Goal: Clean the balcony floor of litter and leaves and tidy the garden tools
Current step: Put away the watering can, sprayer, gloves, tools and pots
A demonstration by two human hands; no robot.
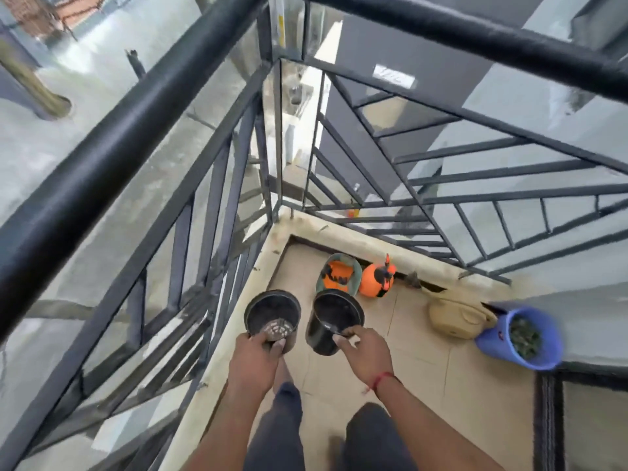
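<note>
Head view: the left hand (pixel 260 355) has its fingers curled over the near rim of the left black pot (pixel 272 311), whose perforated bottom shows inside. The right hand (pixel 367 351) pinches the near rim of the right black pot (pixel 334 317). Both pots are held just above the tiled balcony floor (pixel 418 368), side by side. At 12 o'clock from them an orange spray bottle (pixel 373 283) stands in the corner. At 3 o'clock a tilted blue bucket (pixel 489 338) holds leaves (pixel 525 336) (dark and crumpled). The black railing (pixel 210 185) runs along 9 o'clock.
</note>
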